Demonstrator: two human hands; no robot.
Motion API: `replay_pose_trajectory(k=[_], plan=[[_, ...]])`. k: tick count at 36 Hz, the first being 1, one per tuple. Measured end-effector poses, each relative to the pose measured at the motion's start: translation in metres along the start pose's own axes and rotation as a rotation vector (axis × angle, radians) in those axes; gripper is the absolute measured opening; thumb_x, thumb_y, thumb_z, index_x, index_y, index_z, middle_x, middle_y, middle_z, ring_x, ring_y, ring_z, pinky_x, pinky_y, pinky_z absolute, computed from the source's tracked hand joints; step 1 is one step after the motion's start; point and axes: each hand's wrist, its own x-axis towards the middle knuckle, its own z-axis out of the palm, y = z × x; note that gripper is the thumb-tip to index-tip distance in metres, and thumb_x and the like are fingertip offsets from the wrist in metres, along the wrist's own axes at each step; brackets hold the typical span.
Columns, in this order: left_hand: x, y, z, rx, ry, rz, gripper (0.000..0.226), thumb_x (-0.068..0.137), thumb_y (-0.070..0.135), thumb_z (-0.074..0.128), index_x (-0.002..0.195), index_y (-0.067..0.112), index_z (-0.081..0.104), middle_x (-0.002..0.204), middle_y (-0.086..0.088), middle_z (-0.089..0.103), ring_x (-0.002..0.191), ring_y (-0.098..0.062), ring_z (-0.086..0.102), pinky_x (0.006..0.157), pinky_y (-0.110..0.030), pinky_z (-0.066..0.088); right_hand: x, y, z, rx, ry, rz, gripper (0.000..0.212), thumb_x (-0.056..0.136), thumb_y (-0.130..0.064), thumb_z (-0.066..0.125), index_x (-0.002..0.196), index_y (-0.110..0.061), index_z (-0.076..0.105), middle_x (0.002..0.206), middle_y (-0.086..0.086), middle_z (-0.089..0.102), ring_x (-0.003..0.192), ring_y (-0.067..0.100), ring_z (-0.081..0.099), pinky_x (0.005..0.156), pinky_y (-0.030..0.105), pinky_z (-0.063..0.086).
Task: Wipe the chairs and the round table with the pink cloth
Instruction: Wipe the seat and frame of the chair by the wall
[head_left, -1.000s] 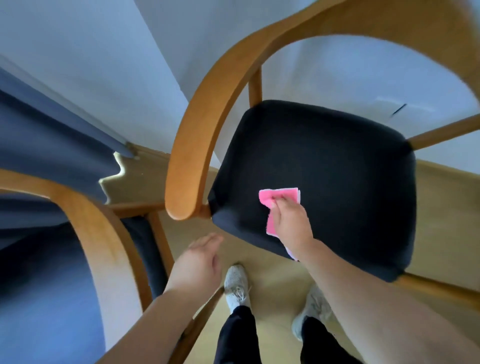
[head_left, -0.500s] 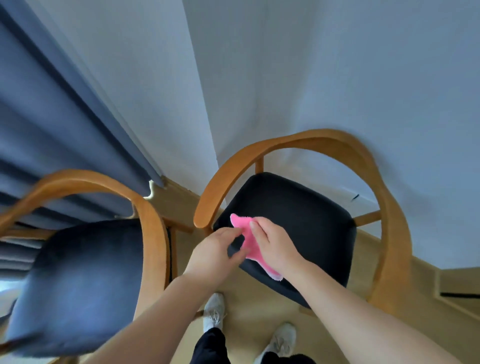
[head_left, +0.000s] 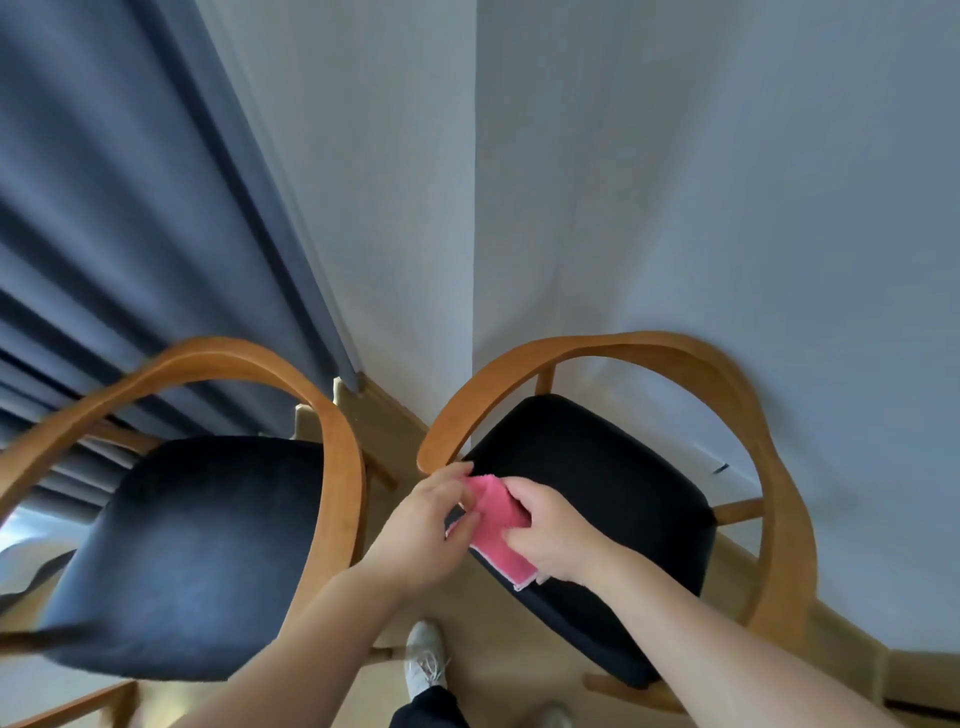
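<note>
Both hands hold the pink cloth (head_left: 494, 519) over the 9 o'clock front corner of the right chair (head_left: 613, 467) seat. The left hand (head_left: 415, 535) pinches the cloth's 9 o'clock edge. The right hand (head_left: 556, 535) grips its 3 o'clock edge with curled fingers. The right chair's wooden arm ends just at 11 o'clock of the cloth. The left chair (head_left: 197, 545) stands at 9 o'clock, its arm near the left wrist. A narrow strip of floor (head_left: 387, 434) separates the chairs and ends at the wall (head_left: 675, 182) and curtain (head_left: 130, 208) at 12 o'clock.

I recorded: left hand (head_left: 421, 525), right hand (head_left: 550, 530), forearms (head_left: 311, 639) bare; black trousers (head_left: 428, 707); one white lace-up trainer (head_left: 426, 660), a second pale toe (head_left: 553, 718) at frame's edge.
</note>
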Motion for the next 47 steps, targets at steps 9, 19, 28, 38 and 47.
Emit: replay_pose_trajectory(k=[9,19,28,38,47], plan=[[0.026,-0.054,-0.028,-0.006,-0.033,-0.038,0.003,0.093,0.028,0.054,0.091,0.028,0.056,0.089,0.015,0.057,0.082,-0.003,0.055,0.072,-0.024,0.049,0.047,-0.009,0.011,-0.171,0.071,0.025,0.022,0.095,-0.027,0.058,0.117,-0.031,0.058,0.105,-0.015,0.066,0.095,-0.001,0.063,0.078,0.022,0.055],[0.072,-0.100,-0.039,-0.030,-0.010,-0.191,0.013,0.093,0.024,0.052,0.087,0.034,0.048,0.082,0.016,0.054,0.072,0.003,0.053,0.056,-0.010,0.036,0.107,-0.014,0.012,-0.250,0.177,0.044,0.023,0.095,-0.014,0.057,0.106,-0.032,0.047,0.104,-0.016,0.052,0.091,0.002,0.058,0.072,0.015,0.048],[0.127,-0.142,-0.021,-0.080,0.070,-0.402,0.018,0.089,0.016,0.058,0.105,0.024,0.055,0.096,0.010,0.059,0.084,-0.003,0.056,0.073,-0.018,0.047,0.205,0.023,-0.001,-0.354,0.150,0.022,0.014,0.097,-0.007,0.052,0.104,-0.018,0.058,0.114,-0.005,0.050,0.091,0.006,0.057,0.089,0.021,0.047],[0.123,-0.164,0.004,-0.005,0.121,-0.451,0.018,0.090,0.012,0.053,0.105,0.019,0.061,0.098,0.010,0.055,0.083,-0.004,0.052,0.066,-0.003,0.035,0.267,0.073,-0.026,-1.075,-0.164,-0.471,0.049,0.094,-0.025,0.059,0.138,-0.008,0.043,0.149,0.014,0.034,0.138,0.031,0.030,0.113,0.043,0.030],[0.123,-0.173,0.013,0.054,0.132,-0.526,0.025,0.091,0.008,0.050,0.112,0.015,0.062,0.108,0.004,0.061,0.089,-0.003,0.052,0.077,-0.015,0.039,0.292,0.088,-0.008,-1.329,-0.419,-0.783,0.052,0.104,-0.040,0.023,0.146,-0.011,0.034,0.153,0.012,0.034,0.145,0.031,0.022,0.121,0.044,0.002]])
